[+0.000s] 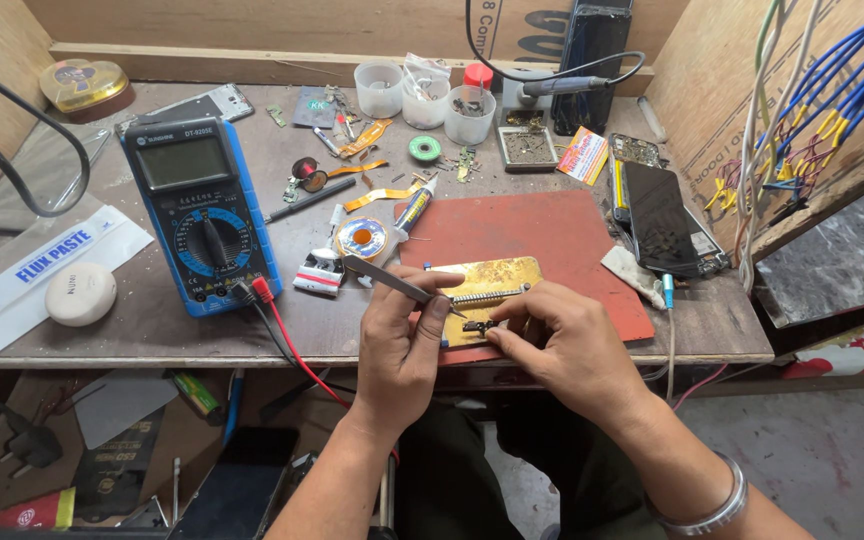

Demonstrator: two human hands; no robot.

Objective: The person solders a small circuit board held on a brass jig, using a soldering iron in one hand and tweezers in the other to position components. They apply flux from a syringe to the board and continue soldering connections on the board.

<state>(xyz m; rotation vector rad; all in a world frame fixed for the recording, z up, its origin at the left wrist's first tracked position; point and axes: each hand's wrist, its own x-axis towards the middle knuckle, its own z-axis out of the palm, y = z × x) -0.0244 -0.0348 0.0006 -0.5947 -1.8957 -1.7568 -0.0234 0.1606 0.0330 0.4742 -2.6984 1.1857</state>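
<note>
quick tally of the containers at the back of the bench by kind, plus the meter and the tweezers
White plastic cups: 3
Red-capped bottle: 1
Metal parts tray: 1
Blue multimeter: 1
Tweezers, in the left hand: 1
Total: 7

Bare red mat (552, 235) beyond the hands; multimeter (202, 215) and probe leads (282, 330) crowding left.
</note>
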